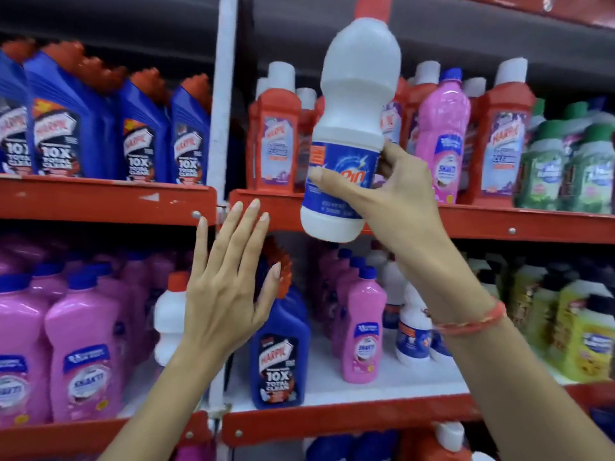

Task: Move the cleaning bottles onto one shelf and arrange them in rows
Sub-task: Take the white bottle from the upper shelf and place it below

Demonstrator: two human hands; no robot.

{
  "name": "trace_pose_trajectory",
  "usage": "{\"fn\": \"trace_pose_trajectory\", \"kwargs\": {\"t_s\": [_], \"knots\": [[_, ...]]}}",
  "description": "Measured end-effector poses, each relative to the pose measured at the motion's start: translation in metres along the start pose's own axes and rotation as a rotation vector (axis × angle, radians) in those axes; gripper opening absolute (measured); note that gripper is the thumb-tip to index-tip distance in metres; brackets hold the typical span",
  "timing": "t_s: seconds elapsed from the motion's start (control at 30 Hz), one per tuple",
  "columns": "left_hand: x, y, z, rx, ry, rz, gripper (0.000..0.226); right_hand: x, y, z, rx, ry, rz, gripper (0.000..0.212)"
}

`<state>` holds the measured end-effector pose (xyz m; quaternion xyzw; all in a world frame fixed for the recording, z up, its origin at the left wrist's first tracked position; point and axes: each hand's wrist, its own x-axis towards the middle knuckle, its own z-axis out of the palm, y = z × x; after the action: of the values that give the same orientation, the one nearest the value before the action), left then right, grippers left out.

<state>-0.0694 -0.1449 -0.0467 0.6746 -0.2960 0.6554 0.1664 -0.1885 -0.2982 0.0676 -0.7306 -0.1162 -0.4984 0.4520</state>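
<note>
Head view: the right hand [396,191] grips a white bottle [352,128] with a blue label, its fingers [319,176] wrapped around the label band, thumb on the right side. The bottle is held in the air, tilted slightly, its base in front of the red front edge of the upper shelf [499,224] and its cap up near the top of the picture. A red thread bracelet [472,322] sits on that wrist.

The left hand [229,277] is open and empty, fingers spread and pointing up, fingertips just in front of the upper shelf's front edge beside the white upright post [224,94].

On the upper shelf, blue Harpic bottles [66,121] stand left of the post; red bottles [274,141], a pink bottle [444,141] and green bottles [565,168] stand to its right. On the lower shelf [349,417] stand pink bottles [80,357], a lone blue Harpic bottle [283,354], small white bottles [412,331] and yellow bottles [582,334].
</note>
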Motion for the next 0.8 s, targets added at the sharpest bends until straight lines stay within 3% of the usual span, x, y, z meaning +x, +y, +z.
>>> {"fn": "trace_pose_trajectory", "kwargs": {"t_s": [0.4, 0.8], "knots": [[-0.037, 0.124, 0.054, -0.084, -0.144, -0.035, 0.057, -0.044, 0.105, -0.132, 0.071, -0.067, 0.189, 0.052], [-0.11, 0.199, 0.106, -0.111, -0.415, -0.056, 0.059, -0.097, 0.235, -0.18, 0.022, -0.092, 0.381, 0.077]]}}
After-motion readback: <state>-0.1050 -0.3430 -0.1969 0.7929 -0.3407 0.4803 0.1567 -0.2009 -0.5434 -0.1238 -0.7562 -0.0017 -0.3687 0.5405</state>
